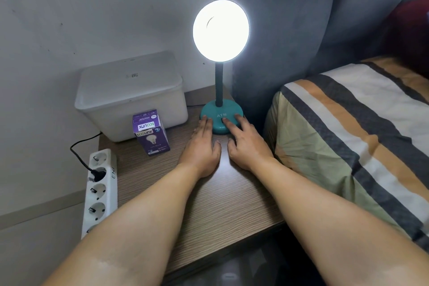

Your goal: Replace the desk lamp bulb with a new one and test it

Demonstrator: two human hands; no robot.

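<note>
A teal desk lamp stands at the back of the wooden bedside table [216, 197], its round base [218, 115] marked ATN. Its head [221, 30] faces me and glows bright white, so the bulb inside is washed out. My left hand [203, 146] lies flat on the table with its fingertips touching the base's left edge. My right hand [246, 144] rests with fingers spread on the front of the base, one fingertip on a dark button. A purple Ecolink bulb box [152, 133] stands left of my hands.
A white lidded plastic bin [130, 95] sits at the back left against the wall. A white power strip [99, 190] hangs along the table's left edge with a black plug in it. A bed with a striped cover [352, 137] borders the table on the right.
</note>
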